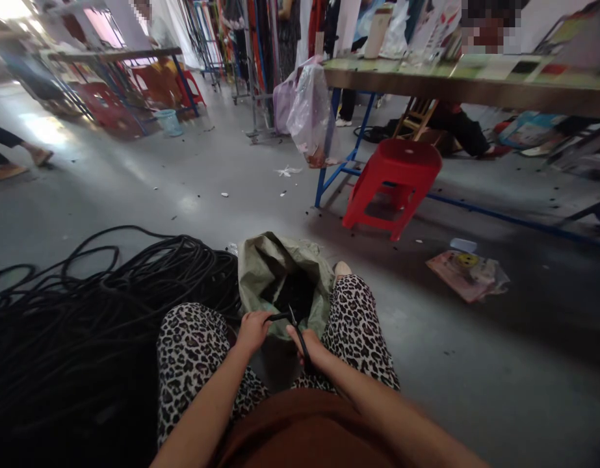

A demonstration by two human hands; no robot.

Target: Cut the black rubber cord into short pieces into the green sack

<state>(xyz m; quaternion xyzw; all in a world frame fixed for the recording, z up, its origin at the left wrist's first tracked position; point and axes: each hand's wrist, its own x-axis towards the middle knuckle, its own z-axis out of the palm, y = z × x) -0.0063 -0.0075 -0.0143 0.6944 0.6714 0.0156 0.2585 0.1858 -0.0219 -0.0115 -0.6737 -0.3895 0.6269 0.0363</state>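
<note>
"One black cord, lower center of the frame, stretched nearly level from left to right above the near rim of an open sack."

"Held by which hand?"

"By the left hand, at the left side of that short stretch, fingers curled tight around it."

"And opposite?"

"Just beyond the cord's right end, the right hand, wrapped around the dark handles of a pair of scissors. Blades pointed up the frame, crosswise to the cord, touching or almost touching it."

"Parted how far?"

"Impossible to tell at this size."

"And farther left?"

"Across the left of the frame, a sprawling heap of similar cord on the floor. Any link to the held length, unclear past the patterned knee."
</note>
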